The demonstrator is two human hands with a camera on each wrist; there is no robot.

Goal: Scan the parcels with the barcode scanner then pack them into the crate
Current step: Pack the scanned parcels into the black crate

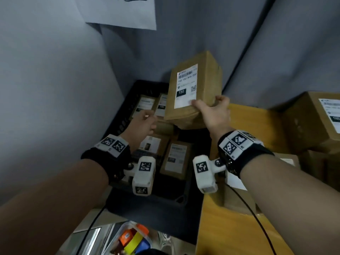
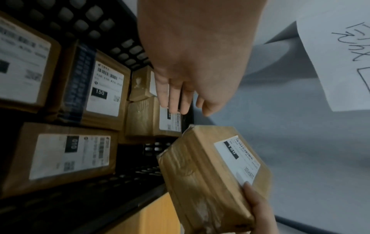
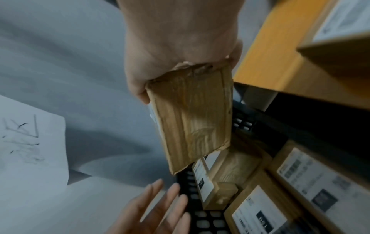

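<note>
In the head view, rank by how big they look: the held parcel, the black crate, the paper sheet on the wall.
1. black crate
2. held parcel, nearer the camera
3. paper sheet, cropped, so unsure

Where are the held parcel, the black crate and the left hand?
parcel point(image 1: 191, 100): head view, lower edge of its label face.
crate point(image 1: 127, 107): head view, left wall.
left hand point(image 2: 192, 66): left wrist view, back of the hand.

Crate point(image 1: 117, 115) near wall hidden behind wrists, packed parcels' labels point(image 1: 175, 159) blurred
</note>
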